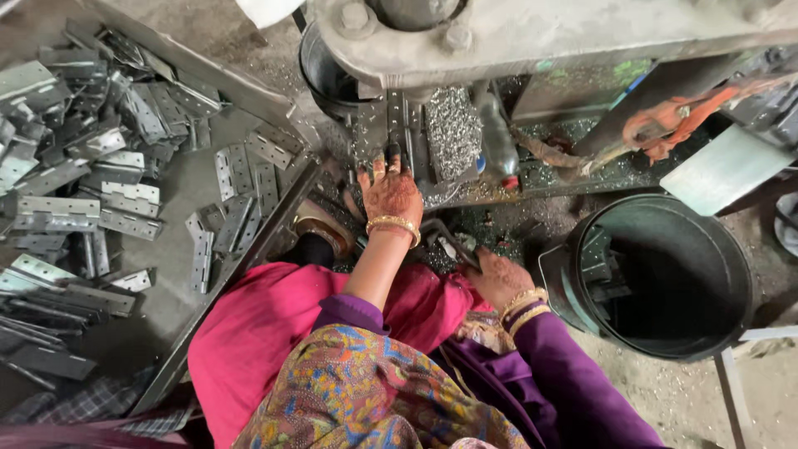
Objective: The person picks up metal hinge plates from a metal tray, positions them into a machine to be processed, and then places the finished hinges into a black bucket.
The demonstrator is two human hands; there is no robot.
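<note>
My left hand (389, 189) reaches forward and presses its fingers on a flat metal hinge strip (397, 125) lying on the bed of a grey press machine (532, 33). Gold bangles sit on that wrist. My right hand (496, 278) is lower, closed around a dark metal lever handle (445, 237) that slants up toward the machine. A heap of shiny metal swarf (453, 129) lies just right of the strip. I sit with pink and purple cloth over my legs.
A large pile of grey metal hinge plates (100, 158) fills a tray at the left, bounded by a metal bar (249, 249). A dark round bucket (665, 274) holding a few plates stands at the right. A plastic bottle (499, 145) lies by the swarf.
</note>
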